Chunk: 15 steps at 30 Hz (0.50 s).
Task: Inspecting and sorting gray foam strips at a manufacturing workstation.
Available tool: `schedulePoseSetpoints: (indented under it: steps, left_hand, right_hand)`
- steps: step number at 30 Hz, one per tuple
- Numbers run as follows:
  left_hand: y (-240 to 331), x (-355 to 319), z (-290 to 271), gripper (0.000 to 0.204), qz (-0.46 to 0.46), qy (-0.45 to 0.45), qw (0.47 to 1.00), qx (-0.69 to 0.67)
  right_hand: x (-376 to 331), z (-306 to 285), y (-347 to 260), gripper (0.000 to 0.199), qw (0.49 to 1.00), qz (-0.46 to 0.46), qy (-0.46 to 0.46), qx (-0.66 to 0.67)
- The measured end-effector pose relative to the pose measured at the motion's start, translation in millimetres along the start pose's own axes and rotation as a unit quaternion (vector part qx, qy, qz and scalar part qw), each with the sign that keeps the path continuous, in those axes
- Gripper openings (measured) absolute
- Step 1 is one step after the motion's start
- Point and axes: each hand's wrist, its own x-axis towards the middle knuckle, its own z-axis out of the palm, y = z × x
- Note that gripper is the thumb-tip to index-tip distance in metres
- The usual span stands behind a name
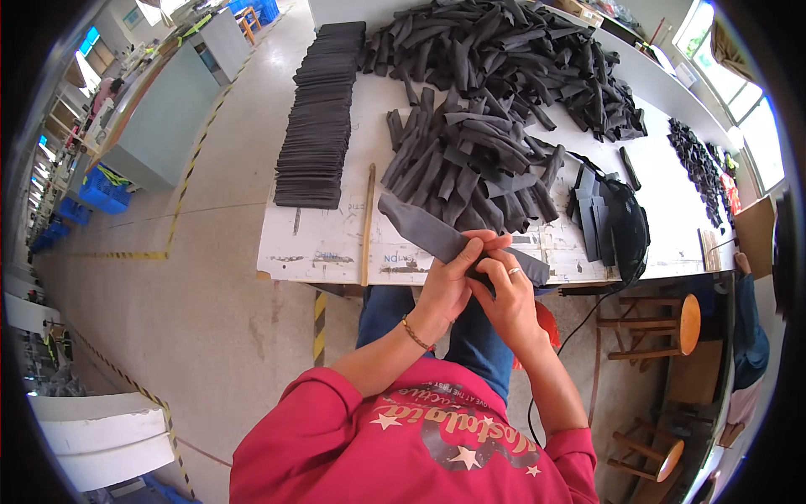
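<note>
Both hands are on a flat, dark grey fabric strip (418, 228), held above the front edge of the white table (315, 248). My left hand (456, 273) pinches its middle, and the strip's long end sticks out to the far left. Close beside it, my right hand (508, 290) has its thumb and fingers drawn together on the strip, whose other end shows past the fingers. What the fingertips do is partly hidden. Just beyond lies a heap of loose dark grey fabric pieces (470, 160). To its left runs a long neat row of stacked strips (317, 118).
A thin wooden stick (368, 227) lies left of my hands. At the right sit a glossy black object (630, 231) with a cable and several flat grey pieces (594, 220). A larger heap (504, 42) covers the table's back. Wooden stools (688, 323) stand at the right.
</note>
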Motion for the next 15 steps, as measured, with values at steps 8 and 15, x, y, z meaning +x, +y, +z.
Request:
schedulePoseSetpoints:
  steps: [8,15]
  left_hand:
    - [7,2,-5,0.026,-0.019,0.013,0.999,-0.024]
    - [30,9,3,0.03,0.062,0.065,0.995,-0.045]
  right_hand:
    - [-6,-12,4,0.029,0.999,0.015,-0.029,-0.027]
    - [-4,-22,10,0.019,1.0,-0.021,-0.015,0.001]
